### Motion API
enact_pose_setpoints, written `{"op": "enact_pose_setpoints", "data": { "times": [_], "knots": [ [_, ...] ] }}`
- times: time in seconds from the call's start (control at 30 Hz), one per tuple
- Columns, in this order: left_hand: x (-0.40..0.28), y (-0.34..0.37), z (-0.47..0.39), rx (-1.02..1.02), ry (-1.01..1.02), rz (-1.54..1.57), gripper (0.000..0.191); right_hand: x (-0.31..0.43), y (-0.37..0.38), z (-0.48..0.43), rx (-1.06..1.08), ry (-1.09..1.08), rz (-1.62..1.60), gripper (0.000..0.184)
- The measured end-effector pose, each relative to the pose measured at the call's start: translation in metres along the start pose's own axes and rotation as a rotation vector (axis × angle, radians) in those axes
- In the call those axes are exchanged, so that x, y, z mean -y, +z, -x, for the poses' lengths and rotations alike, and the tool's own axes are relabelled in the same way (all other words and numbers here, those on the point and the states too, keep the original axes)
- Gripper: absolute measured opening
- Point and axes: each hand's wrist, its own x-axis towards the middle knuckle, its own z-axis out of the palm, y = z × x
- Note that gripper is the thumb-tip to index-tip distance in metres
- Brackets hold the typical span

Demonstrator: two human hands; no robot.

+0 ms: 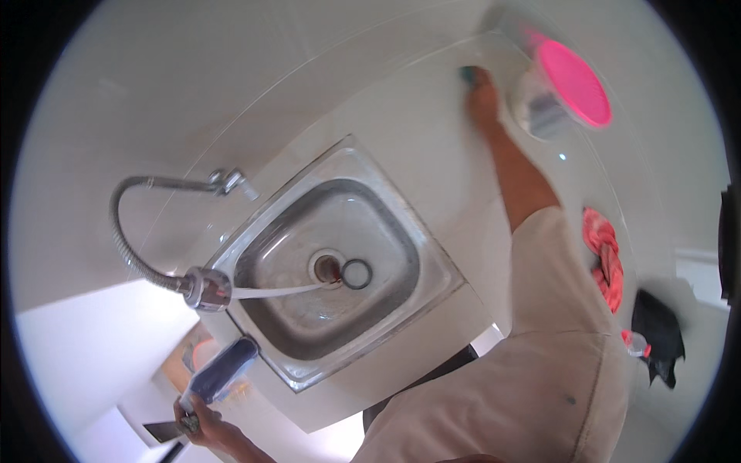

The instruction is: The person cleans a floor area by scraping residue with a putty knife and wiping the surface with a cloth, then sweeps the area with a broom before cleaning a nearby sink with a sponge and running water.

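Observation:
My left hand (202, 422) is at the lower left, beside the sink's near corner, gripping a dark blue bottle (224, 370) by its pale end. A small greyish piece (189, 423), too unclear to name, shows at the same fingers. My right hand (481, 101), blurred, reaches over the white countertop (405, 110) and has a small green piece, perhaps a scouring pad (466, 74), at its fingertips. Close beside it stands a clear container with a bright pink lid (576, 84). Water (278, 290) runs from the flexible faucet (208, 289) into the stainless steel sink (437, 272).
A dark ring (356, 274) lies beside the drain (327, 267). Along the right are a crumpled red cloth (603, 254), a clear bottle with a red cap (635, 343) and a black plastic bag (657, 330). The faucet's valve (228, 180) sits at the wall.

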Motion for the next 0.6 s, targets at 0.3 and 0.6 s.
{"op": "enact_pose_setpoints", "data": {
  "times": [0.3, 0.6],
  "knots": [
    [-0.01, 0.003, -0.001, -0.018, -0.047, 0.021, 0.038, 0.175, 0.007, 0.123, 0.547, -0.471, -0.224, 0.069],
    [0.0, -0.001, -0.008, 0.012, -0.117, 0.085, 0.042, 0.132, -0.206, 0.266, 0.564, -0.283, 0.039, 0.055]
  ]
}}
